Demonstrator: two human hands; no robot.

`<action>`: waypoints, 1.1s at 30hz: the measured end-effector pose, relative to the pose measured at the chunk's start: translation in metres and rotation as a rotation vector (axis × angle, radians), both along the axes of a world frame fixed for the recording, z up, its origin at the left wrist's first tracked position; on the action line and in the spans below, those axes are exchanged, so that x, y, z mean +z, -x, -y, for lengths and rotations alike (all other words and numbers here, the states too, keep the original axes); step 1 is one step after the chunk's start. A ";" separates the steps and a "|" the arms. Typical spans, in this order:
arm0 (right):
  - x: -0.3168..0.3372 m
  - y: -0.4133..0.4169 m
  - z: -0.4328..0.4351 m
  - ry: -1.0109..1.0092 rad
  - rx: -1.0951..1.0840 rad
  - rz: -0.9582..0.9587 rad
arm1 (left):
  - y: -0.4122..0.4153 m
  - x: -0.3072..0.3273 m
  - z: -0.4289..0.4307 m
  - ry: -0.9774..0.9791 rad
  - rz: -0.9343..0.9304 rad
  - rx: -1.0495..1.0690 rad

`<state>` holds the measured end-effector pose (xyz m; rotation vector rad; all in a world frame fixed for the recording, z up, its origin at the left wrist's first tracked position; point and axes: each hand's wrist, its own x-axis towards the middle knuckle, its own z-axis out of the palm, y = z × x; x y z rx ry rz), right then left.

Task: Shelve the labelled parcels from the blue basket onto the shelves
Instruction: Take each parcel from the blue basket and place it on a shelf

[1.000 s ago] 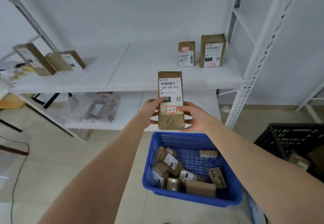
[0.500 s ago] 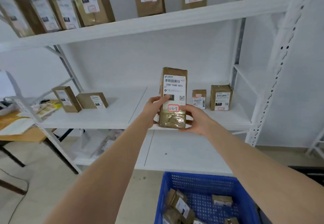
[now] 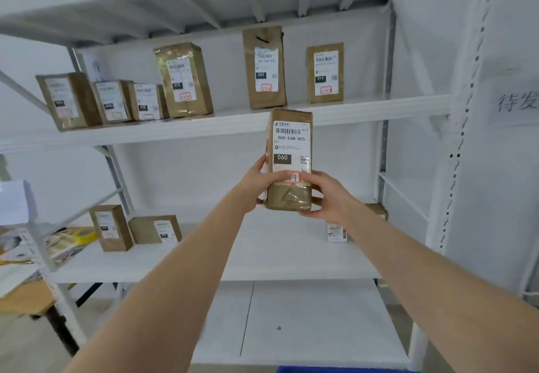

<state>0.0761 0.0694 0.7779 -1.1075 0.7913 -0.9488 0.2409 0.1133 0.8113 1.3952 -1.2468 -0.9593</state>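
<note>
Left hand (image 3: 256, 186) and right hand (image 3: 323, 197) clamped on lower half of upright 060 parcel (image 3: 290, 156) | held just below upper shelf (image 3: 364, 110) edge | lift clear, set in gap between 060 and 010 parcels, label outward.

Hidden and cut off

The blue basket (image 3: 344, 369) showed only a rim sliver at the bottom edge; the right hand (image 3: 328, 197) covered a shelved parcel (image 3: 338, 231).

Both hands grip one upright parcel (image 3: 290, 159), left hand (image 3: 256, 186) and right hand (image 3: 326, 197) on either side. Above the grip, six parcels (image 3: 183, 80) stand on the upper shelf (image 3: 364, 111); below-left, two more parcels (image 3: 131, 228).
</note>
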 end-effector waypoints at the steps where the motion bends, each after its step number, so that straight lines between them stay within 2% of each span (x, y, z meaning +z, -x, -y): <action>1: 0.006 -0.002 -0.001 0.012 -0.013 0.002 | -0.003 0.006 0.000 0.014 0.006 -0.015; 12: 0.065 -0.018 -0.010 0.173 -0.174 0.019 | -0.021 0.065 0.006 0.151 0.040 -0.116; 22: 0.107 -0.017 -0.005 0.304 -0.338 0.076 | -0.010 0.101 0.028 0.308 -0.024 -0.140; 33: 0.139 0.016 0.049 0.428 -0.356 0.106 | 0.023 0.130 0.085 0.393 -0.057 -0.168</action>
